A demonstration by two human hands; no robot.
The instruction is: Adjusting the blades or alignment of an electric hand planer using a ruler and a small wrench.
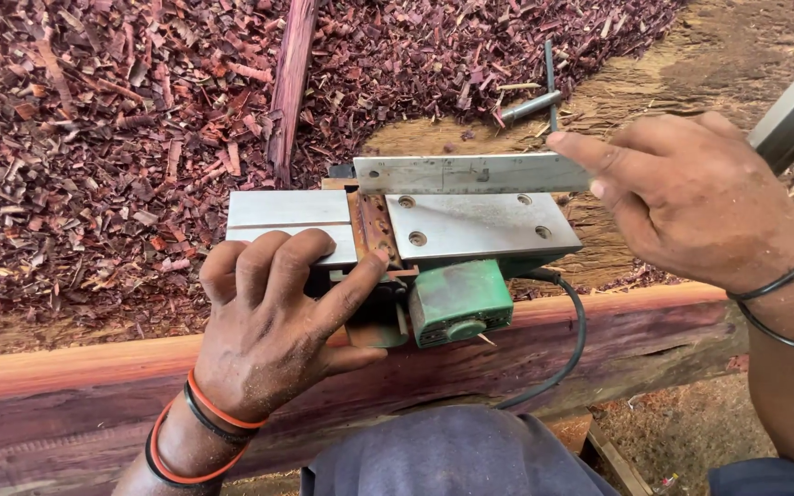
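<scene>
A green electric hand planer [459, 303] lies upside down on a reddish timber beam [618, 331], its grey metal sole plates [475, 225] facing up. My left hand [273, 321] grips the planer's front end, fingers curled over the front plate and thumb near the cutter slot. My right hand [691, 197] holds a flat metal straightedge [470, 173] on edge along the far side of the sole. The planer's black cord [573, 340] loops down over the beam.
Dark red wood shavings [121, 138] cover the ground beyond the beam. A thin red wood strip [289, 83] and a metal T-shaped wrench [535, 103] lie among them. My knee in dark cloth [452, 455] is below the beam.
</scene>
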